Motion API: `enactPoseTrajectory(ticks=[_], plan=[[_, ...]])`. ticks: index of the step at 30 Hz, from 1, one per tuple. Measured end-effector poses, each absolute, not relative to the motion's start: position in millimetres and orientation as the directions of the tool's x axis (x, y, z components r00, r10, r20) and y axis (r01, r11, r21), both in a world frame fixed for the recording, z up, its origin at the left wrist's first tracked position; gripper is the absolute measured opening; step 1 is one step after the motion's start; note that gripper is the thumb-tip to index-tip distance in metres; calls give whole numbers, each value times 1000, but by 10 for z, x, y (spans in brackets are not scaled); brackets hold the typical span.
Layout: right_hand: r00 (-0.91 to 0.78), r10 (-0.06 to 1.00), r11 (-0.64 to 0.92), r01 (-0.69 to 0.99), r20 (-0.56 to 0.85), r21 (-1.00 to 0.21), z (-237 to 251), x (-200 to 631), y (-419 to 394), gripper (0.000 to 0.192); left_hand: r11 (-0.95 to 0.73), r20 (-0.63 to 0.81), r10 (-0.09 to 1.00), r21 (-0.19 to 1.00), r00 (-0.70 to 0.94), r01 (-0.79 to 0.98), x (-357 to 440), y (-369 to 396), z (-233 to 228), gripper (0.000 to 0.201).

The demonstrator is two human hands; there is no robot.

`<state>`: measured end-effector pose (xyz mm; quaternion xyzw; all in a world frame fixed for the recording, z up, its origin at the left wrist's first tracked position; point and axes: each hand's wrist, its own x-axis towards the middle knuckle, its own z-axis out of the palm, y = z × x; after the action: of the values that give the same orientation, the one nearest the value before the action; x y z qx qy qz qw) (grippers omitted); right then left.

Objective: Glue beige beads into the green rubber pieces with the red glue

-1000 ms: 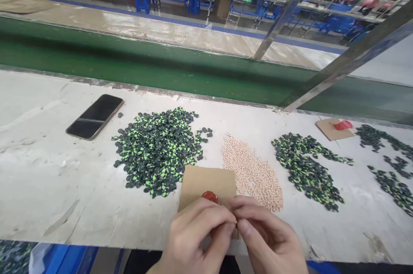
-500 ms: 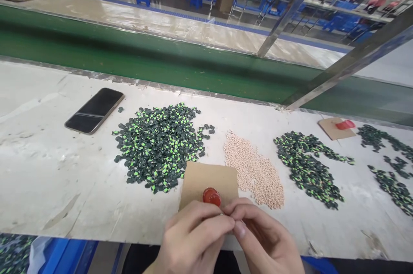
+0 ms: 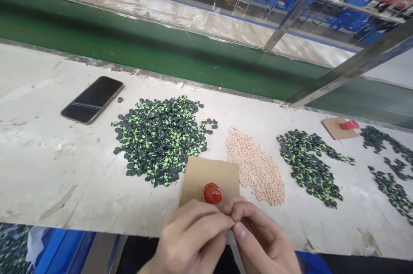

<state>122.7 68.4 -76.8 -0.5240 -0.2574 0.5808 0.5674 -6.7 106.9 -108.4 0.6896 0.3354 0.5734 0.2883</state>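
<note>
Table (image 3: pixel 48 170), read left to right. One dark phone (image 3: pixel 93 100) lies flat, screen up, at far left. One large heap of dark green and lime parts (image 3: pixel 159 138) sits beside it, with a few strays at its upper right edge. One brown cardboard square (image 3: pixel 196 175) lies in front of that heap, carrying one red blob (image 3: pixel 213 193). One heap of small beige pellets (image 3: pixel 254 166) lies just right of the cardboard. One second green heap (image 3: pixel 308 168) follows. One smaller cardboard piece (image 3: pixel 335 130) with one red item (image 3: pixel 349 125) lies near the back edge. Scattered green patches (image 3: pixel 392 170) fill the far right.

Two hands at the near edge, below the cardboard: left hand (image 3: pixel 190 239) and right hand (image 3: pixel 263 239). Fingertips of both are pinched together, meeting just below the red blob. What they pinch is too small and hidden to identify.

Versus the earlier frames: the view has tilted down slightly; phone and heaps sit higher in frame. The red blob is more fully exposed above the fingers. The hands remain pinched together in the same pose.
</note>
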Motion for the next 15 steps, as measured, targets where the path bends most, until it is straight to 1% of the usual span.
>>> enactPoseTrajectory(ticks=[2, 3, 5, 6, 8, 10, 12, 15], plan=[[173, 947, -204, -329, -271, -922, -807, 1294, 656, 10, -603, 586, 797, 788, 146, 123, -91, 1054, -1065, 23], [157, 959, -191, -266, -238, -945, -827, 1339, 644, 8, -589, 567, 805, 800, 173, 115, -117, 1050, -1049, 23], [131, 980, -141, -74, -150, -987, -867, 1437, 630, 6, -527, 500, 841, 843, 207, 106, -191, 1052, -1016, 25], [128, 987, -106, 42, -100, -993, -888, 1483, 630, 8, -486, 457, 865, 867, 208, 114, -233, 1058, -1006, 26], [139, 990, -39, 272, -1, -962, -933, 1552, 643, 13, -396, 370, 912, 906, 174, 147, -312, 1073, -1011, 27], [119, 990, 19, 438, 79, -899, -982, 1581, 667, 15, -333, 307, 939, 923, 154, 193, -363, 1084, -1050, 27], [72, 990, 68, 528, 124, -847, -1030, 1576, 693, 16, -291, 259, 954, 923, 153, 250, -383, 1086, -1107, 26], [44, 985, 110, 570, 164, -814, -1080, 1554, 715, 18, -229, 193, 971, 916, 140, 329, -379, 1075, -1175, 19]])
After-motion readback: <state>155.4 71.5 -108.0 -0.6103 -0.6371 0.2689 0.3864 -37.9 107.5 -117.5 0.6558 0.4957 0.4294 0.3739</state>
